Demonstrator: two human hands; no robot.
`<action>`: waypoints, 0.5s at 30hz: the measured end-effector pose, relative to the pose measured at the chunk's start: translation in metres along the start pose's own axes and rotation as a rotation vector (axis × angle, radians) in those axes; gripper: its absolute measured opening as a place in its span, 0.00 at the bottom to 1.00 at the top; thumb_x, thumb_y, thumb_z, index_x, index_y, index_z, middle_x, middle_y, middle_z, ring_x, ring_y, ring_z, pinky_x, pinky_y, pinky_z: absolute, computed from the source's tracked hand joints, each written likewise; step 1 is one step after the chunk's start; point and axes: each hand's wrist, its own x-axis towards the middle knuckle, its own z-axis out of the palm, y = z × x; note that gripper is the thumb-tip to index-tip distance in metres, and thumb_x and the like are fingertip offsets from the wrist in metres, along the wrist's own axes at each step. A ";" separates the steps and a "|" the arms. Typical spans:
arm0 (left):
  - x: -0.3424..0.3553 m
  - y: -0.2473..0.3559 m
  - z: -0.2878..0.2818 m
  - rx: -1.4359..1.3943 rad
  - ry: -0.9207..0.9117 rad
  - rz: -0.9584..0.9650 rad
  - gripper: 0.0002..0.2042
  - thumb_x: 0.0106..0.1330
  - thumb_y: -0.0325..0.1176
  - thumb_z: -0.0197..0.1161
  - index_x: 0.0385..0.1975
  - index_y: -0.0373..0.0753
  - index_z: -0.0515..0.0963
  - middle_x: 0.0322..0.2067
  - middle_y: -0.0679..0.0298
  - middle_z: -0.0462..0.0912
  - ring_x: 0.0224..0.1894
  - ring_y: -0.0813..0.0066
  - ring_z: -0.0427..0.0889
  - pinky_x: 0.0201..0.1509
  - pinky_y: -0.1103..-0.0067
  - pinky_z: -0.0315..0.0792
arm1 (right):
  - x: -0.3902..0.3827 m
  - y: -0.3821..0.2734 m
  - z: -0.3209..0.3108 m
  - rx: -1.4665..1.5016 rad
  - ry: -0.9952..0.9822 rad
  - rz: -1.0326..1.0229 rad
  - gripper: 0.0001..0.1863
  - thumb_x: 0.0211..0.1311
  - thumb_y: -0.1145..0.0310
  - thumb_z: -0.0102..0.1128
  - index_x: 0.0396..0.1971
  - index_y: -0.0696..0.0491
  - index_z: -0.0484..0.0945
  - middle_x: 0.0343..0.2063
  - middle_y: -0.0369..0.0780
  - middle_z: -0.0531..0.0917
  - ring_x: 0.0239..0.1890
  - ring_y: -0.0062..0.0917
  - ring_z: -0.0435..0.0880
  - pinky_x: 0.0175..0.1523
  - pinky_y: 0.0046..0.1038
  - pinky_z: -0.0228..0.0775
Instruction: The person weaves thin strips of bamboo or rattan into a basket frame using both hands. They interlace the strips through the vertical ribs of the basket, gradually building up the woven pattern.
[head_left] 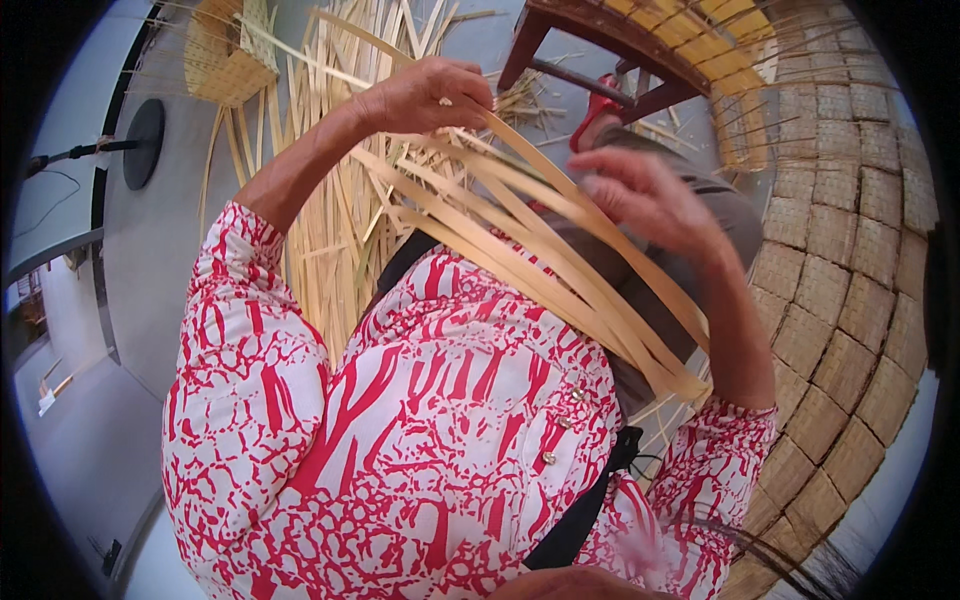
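Observation:
My left hand [430, 95] is closed around a flat, pale bamboo strip [530, 152] at the upper middle. From there the strip slants down to the right, passing close to my right hand [650, 200]. That hand is blurred by motion; its fingers look stretched out and apart, and I see nothing gripped in them. More long bamboo strips [540, 262] lie across my lap, their right ends gathered near my right forearm. Beyond my left arm, a large heap of loose strips [320, 190] covers the floor.
A partly woven basket [232, 60] stands at the upper left, with strip ends sticking out. At the upper right is a dark wooden stool [600, 45] beside yellow woven work [700, 30]. Stacked woven squares [840, 250] line the right side. A round black stand base [145, 145] is at far left.

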 end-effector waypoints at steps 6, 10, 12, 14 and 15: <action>0.049 0.040 0.004 0.107 0.135 0.254 0.11 0.58 0.38 0.72 0.34 0.39 0.80 0.28 0.61 0.78 0.33 0.59 0.81 0.36 0.69 0.74 | -0.040 -0.023 -0.008 0.084 0.016 0.278 0.12 0.74 0.59 0.52 0.43 0.52 0.76 0.26 0.32 0.79 0.23 0.13 0.77 0.28 0.16 0.68; 0.068 0.069 0.007 0.146 0.146 0.375 0.12 0.58 0.42 0.71 0.30 0.43 0.79 0.26 0.63 0.78 0.31 0.59 0.81 0.31 0.67 0.74 | -0.078 -0.038 -0.002 0.218 0.036 0.352 0.14 0.73 0.59 0.55 0.46 0.55 0.75 0.32 0.37 0.83 0.31 0.19 0.83 0.37 0.22 0.79; 0.069 0.087 0.007 0.150 0.117 0.421 0.12 0.58 0.43 0.70 0.29 0.43 0.78 0.25 0.63 0.77 0.31 0.58 0.81 0.31 0.66 0.74 | -0.097 -0.029 0.004 0.324 0.046 0.274 0.15 0.71 0.63 0.58 0.48 0.58 0.74 0.36 0.40 0.85 0.36 0.21 0.85 0.42 0.25 0.81; 0.073 0.106 0.010 0.128 0.099 0.491 0.12 0.59 0.44 0.69 0.29 0.43 0.77 0.25 0.64 0.76 0.31 0.59 0.81 0.31 0.65 0.74 | -0.113 -0.027 0.009 0.309 0.088 0.227 0.14 0.71 0.63 0.59 0.46 0.60 0.76 0.40 0.42 0.86 0.39 0.23 0.86 0.46 0.27 0.81; 0.074 0.118 0.011 0.164 0.059 0.474 0.12 0.58 0.44 0.70 0.29 0.43 0.77 0.26 0.64 0.76 0.31 0.59 0.81 0.30 0.66 0.74 | -0.119 -0.025 0.007 0.284 0.098 0.216 0.14 0.71 0.63 0.58 0.45 0.60 0.77 0.41 0.43 0.86 0.40 0.24 0.86 0.47 0.27 0.80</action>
